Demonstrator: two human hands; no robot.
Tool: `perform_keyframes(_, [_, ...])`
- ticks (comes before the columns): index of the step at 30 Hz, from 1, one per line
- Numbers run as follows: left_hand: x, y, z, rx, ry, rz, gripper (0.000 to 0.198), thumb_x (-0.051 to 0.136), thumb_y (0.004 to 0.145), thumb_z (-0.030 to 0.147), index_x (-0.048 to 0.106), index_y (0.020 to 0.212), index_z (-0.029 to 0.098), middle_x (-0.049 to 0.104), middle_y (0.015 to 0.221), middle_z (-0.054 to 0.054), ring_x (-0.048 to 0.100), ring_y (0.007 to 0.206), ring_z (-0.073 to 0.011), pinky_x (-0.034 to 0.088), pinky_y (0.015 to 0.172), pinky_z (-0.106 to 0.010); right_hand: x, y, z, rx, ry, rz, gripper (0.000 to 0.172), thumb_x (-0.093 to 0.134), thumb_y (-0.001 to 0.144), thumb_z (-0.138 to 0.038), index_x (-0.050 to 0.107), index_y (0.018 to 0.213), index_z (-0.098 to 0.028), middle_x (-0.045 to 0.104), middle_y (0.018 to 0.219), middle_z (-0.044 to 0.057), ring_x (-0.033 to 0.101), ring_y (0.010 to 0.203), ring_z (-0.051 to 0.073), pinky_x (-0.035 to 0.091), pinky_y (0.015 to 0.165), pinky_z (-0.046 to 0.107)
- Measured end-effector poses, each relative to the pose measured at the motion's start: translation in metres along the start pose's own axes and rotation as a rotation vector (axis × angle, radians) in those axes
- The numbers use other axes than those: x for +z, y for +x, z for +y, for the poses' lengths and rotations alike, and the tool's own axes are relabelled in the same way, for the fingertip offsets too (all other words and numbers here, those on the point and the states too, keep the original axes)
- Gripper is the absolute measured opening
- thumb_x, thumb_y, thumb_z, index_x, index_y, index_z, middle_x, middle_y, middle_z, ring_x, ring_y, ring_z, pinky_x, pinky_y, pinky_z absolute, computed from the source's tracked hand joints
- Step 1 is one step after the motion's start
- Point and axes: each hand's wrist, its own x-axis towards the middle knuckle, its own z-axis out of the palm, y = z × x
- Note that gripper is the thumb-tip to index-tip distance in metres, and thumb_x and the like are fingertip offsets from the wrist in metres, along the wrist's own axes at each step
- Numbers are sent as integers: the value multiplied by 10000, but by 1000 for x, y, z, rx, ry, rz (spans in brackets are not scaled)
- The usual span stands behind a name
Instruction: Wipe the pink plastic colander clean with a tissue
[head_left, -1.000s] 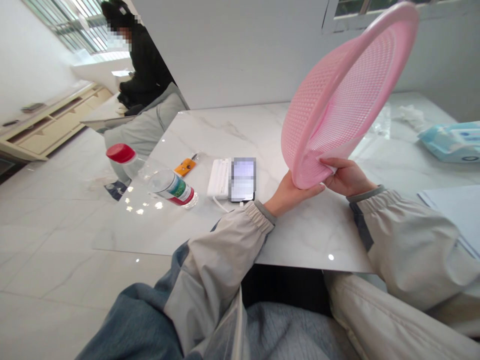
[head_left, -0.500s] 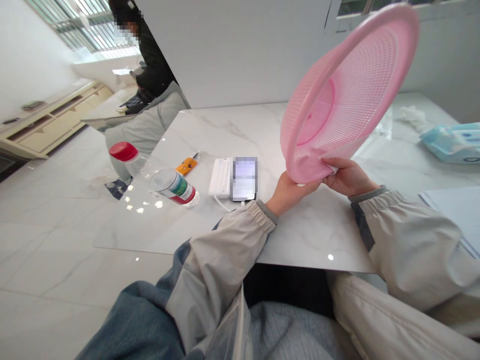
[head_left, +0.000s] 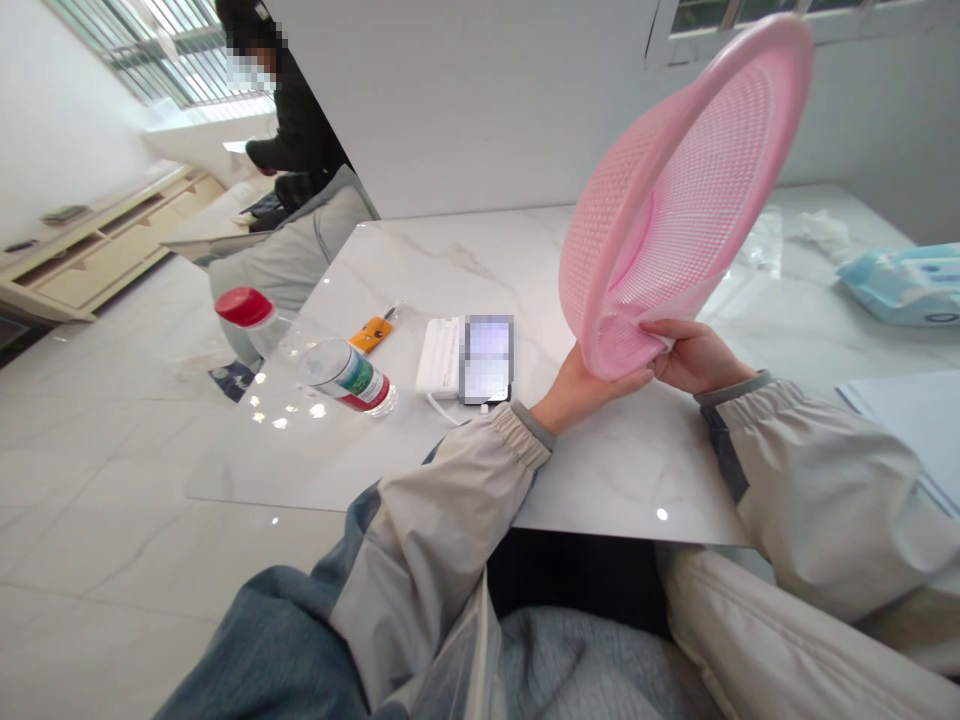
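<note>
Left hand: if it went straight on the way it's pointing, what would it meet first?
Probably the right hand, just past the tip of the left hand, below the pink basket; whether they already touch is unclear.

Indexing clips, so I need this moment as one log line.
left grip: holding round pink plastic mesh basket by rim; right grip: pinching thin pale sheet at rim; basket: tilted, above white marbled table

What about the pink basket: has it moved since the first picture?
Yes, the pink basket has: its top sits further left, slightly lower, against the window frame behind.
</note>
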Motion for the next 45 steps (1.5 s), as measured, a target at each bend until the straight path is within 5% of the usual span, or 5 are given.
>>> perform_keyframes(16, [-2, -4, 0, -72, 139, 82, 767, 967, 823, 458, 646, 1485, 242, 698, 1568, -125, 607, 1533, -382, 507, 1312, -550, 0, 2, 0, 7, 34, -46, 392, 742, 924, -157, 812, 1305, -218, 853, 1321, 42, 829, 1203, 241, 710, 1038, 311])
perform_keyframes(22, [-1, -8, 4, -44, 113, 207, 728, 997, 805, 392, 673, 1442, 252, 736, 1520, -104, 636, 1505, -363, 552, 1275, -562, -6, 7, -1, 25, 40, -25, 353, 711, 938, -128, 835, 1256, -220, 883, 1122, 36, 829, 826, 186, 711, 659, 237])
perform_keyframes(26, [0, -8, 6, -29, 78, 205, 736, 995, 801, 402, 676, 1437, 217, 754, 1481, -117, 659, 1482, -359, 555, 1276, -562, -7, 7, -1, 24, 44, -21, 345, 708, 934, -109, 845, 1230, -221, 883, 1098, 22, 804, 760, 172, 671, 552, 227])
perform_keyframes(35, [-1, -2, -4, 41, 35, 50, 727, 896, 913, 427, 611, 1563, 268, 596, 1691, -82, 514, 1629, -355, 414, 1403, -561, 0, 3, 1, 39, 0, 4, 352, 685, 954, -144, 833, 1258, -241, 857, 1286, 30, 817, 1195, 232, 740, 929, 317])
perform_keyframes(45, [-4, 0, -8, 40, 50, -10, 747, 865, 947, 466, 579, 1611, 277, 578, 1712, -18, 429, 1683, -356, 352, 1435, -481, -1, 2, 0, 52, -8, -11, 373, 666, 972, -137, 821, 1287, -263, 870, 1247, 13, 841, 1095, 219, 746, 853, 304])
